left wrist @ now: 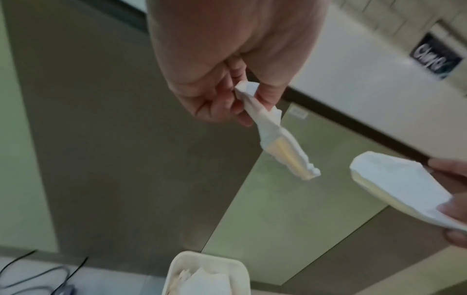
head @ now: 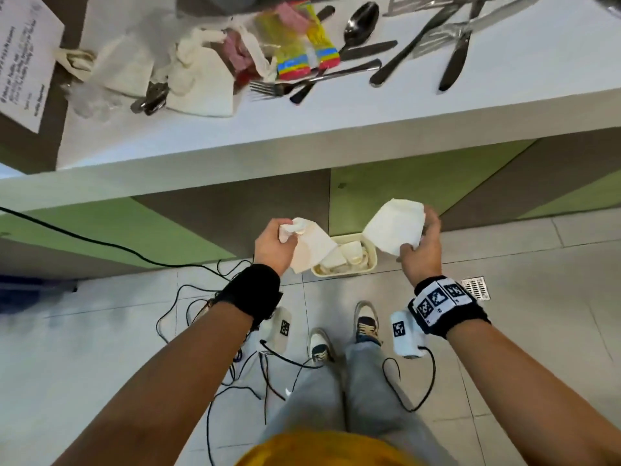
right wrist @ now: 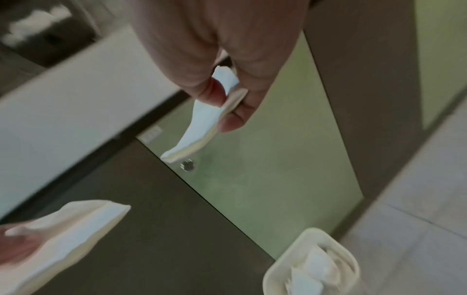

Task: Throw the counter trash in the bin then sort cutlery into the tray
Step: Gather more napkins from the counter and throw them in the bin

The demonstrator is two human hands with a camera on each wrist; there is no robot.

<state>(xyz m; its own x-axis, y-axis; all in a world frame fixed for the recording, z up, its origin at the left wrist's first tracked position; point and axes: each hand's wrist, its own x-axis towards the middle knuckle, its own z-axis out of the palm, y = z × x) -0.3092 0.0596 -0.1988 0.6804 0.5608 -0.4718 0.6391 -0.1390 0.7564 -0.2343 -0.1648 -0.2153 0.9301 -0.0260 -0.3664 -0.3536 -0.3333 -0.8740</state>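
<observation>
Because the bin (head: 369, 260) sits on the tiled floor against the green cabinet, both hands hang above it: left hand (head: 274, 245) fingers pinch a crumpled napkin (head: 311, 250), right hand (head: 421, 252) fingers grip a folded napkin (head: 393, 230), seemingly for dropping. More wrappers and cutlery (head: 356, 25) lie above the bin on the white tabletop (head: 302, 126).

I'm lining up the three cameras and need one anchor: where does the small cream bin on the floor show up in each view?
Head: the bin sits at centre, on the floor against the cabinet, between and below the two hands, with napkins already inside.
Left wrist: bottom edge, slightly left of centre, cut off by the frame.
Right wrist: bottom right corner, also cropped.
Shared landmark: the green cabinet door behind the bin, seen in all three views.
</observation>
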